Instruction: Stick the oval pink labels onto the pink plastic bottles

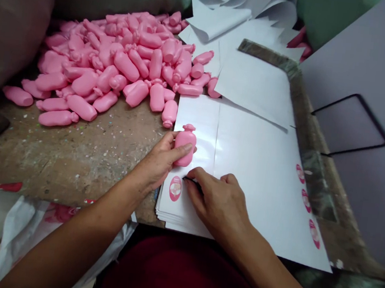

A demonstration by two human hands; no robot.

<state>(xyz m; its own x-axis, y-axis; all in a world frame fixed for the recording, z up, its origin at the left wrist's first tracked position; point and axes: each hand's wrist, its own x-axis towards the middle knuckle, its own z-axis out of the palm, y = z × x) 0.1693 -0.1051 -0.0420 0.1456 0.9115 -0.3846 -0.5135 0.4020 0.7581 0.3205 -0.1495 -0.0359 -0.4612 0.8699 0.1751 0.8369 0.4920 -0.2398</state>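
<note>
My left hand [163, 157] is closed around a small pink plastic bottle [185, 145], its thumb across the front and the knobbed top pointing away from me. Just right of it, my right hand [221, 199] pinches a thin dark tool [192, 180], most of which the fingers cover. The tool's tip is close to an oval pink-and-white sticker [175, 189] on the left part of a white sticker sheet [255, 169]. This sheet tops a stack of sheets under both hands. More oval stickers [306, 200] line its right edge.
A large heap of pink bottles [119, 58] covers the back left of the worn wooden table [107, 167]. Curled white sheets [241, 11] lie at the back. A raised wooden edge [325, 185] and a panel with a black wire handle [373, 122] stand right.
</note>
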